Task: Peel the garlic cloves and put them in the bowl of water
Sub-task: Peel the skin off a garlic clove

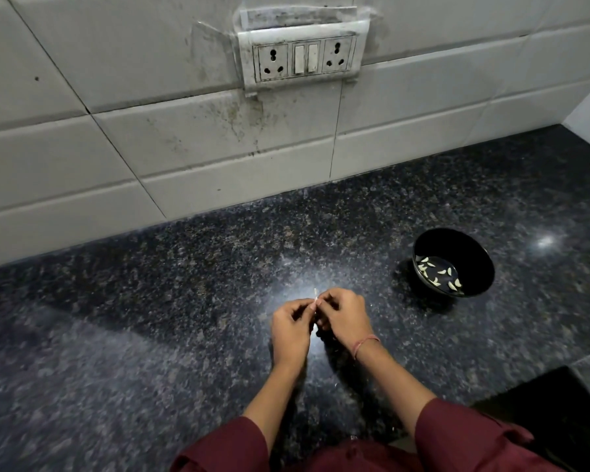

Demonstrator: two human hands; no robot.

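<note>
— Where are the hands?
— Over the middle of the counter [150,301]. The left hand [291,323] and right hand [344,316] meet, fingers [332,298] curled, both pinching a garlic clove [315,296]; a pale sliver sticks up between them.
— And the bowl?
— The black bowl [457,243] stands toward the counter's right edge, well apart from the hands, with peeled cloves [438,271] lying in water.
— Behind?
— A socket plate [302,57] on the tiled wall above the back edge.

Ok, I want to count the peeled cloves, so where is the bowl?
Head view: the black bowl sits on the granite countertop, to the right of and beyond the right hand.
</note>
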